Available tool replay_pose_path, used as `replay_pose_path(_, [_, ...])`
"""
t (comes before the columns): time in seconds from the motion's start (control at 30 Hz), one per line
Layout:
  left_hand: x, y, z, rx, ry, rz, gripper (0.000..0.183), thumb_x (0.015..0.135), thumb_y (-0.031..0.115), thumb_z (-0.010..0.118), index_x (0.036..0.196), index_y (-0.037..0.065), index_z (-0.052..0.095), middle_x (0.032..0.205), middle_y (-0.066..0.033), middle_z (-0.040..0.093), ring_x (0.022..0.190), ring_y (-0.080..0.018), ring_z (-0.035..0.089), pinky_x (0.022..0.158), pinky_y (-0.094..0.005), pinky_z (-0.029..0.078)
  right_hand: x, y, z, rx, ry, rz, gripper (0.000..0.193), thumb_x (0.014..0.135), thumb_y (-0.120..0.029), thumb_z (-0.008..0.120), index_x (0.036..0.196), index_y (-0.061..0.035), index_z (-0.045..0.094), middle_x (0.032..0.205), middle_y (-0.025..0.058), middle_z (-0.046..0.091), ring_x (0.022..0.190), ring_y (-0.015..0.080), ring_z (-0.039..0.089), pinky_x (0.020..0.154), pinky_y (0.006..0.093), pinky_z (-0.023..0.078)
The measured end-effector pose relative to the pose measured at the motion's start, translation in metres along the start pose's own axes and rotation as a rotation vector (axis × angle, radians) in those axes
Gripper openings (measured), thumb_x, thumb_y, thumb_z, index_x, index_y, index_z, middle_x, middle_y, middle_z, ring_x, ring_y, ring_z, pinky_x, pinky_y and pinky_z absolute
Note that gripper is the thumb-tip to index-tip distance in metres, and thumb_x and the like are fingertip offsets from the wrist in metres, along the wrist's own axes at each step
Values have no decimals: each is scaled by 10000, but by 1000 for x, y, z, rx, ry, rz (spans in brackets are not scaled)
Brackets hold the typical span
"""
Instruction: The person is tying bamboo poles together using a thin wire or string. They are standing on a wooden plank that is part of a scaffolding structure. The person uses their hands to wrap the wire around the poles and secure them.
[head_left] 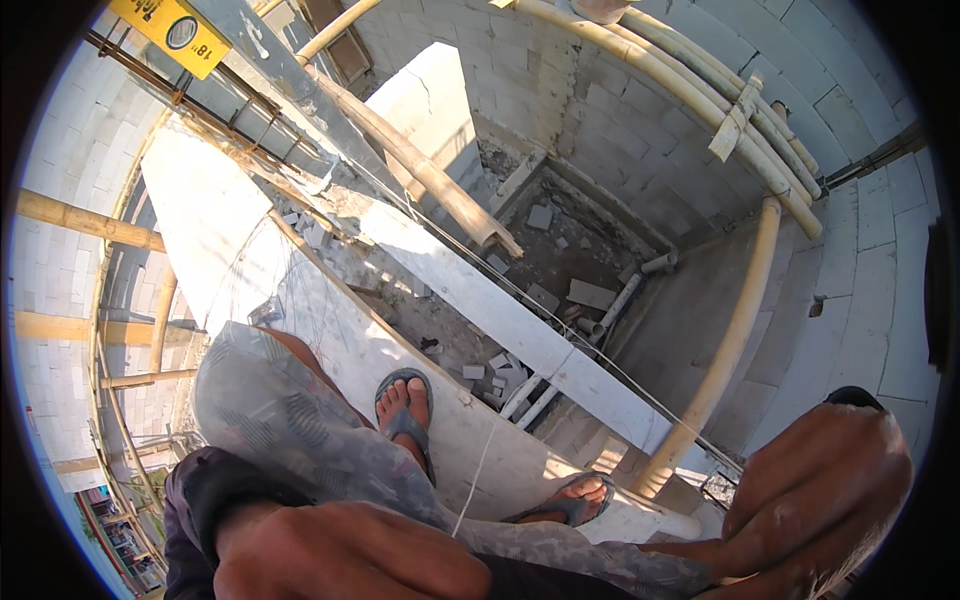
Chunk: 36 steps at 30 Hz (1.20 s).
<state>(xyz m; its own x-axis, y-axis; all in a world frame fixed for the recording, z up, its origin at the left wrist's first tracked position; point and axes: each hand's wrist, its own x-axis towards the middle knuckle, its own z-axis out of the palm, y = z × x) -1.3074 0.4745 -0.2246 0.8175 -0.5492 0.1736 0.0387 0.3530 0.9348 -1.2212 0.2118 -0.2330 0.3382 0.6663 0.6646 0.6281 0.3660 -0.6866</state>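
Note:
My left hand, below a dark cuff, is at the lower left with its fingers curled under. A thin white string drops from the pale board to the upper edge of that hand, where it passes out of sight. At the lower right is my right hand, also curled, with a black band at its upper end. What either hand holds is hidden. Below them are patterned grey trousers and my feet in dark flip-flops, standing on the pale board.
Past the board, a narrow white ledge crosses above a deep pit with broken blocks and pipes. Bamboo poles frame the right and top. Grey block walls surround it. A yellow printed panel and steel rebar are upper left.

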Motion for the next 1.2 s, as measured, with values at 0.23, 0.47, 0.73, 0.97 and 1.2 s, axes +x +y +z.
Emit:
replay_pose_path(0.23, [0,1,-1,8,-2,-13,161,911,153,653,939,-5,659,865,-146,649,714,-213,617,743,-368,467,-2,-9,3,42,93,88,154,687,1,715,804,57,632,619,68,475,427,125,405,329,259,271])
replay_pose_path(0.47, [1,3,0,22,-5,-24,160,911,154,651,935,-4,663,861,-141,646,701,-201,610,722,-352,465,6,-10,-9,23,-48,6,130,683,6,697,779,50,620,632,60,468,440,119,400,336,256,263])
replay_pose_path(0.73, [-3,6,1,43,2,-44,158,911,154,649,931,-2,667,856,-134,644,686,-187,601,697,-334,463,7,-2,-9,71,-61,-47,145,674,-18,698,779,45,619,648,62,464,450,129,393,358,267,266])
replay_pose_path(0.97, [18,6,-12,217,43,-44,155,915,147,650,932,-7,664,831,-121,639,650,-149,586,617,-302,450,1,4,-3,190,47,61,174,808,-101,686,887,48,644,713,84,506,526,150,464,426,281,350])
replay_pose_path(1.2, [41,-26,-37,500,347,-396,205,969,194,576,923,3,634,710,-38,554,626,-73,496,537,-254,407,14,44,9,682,527,371,393,1020,-402,470,767,-101,443,790,72,567,708,180,585,707,385,526])
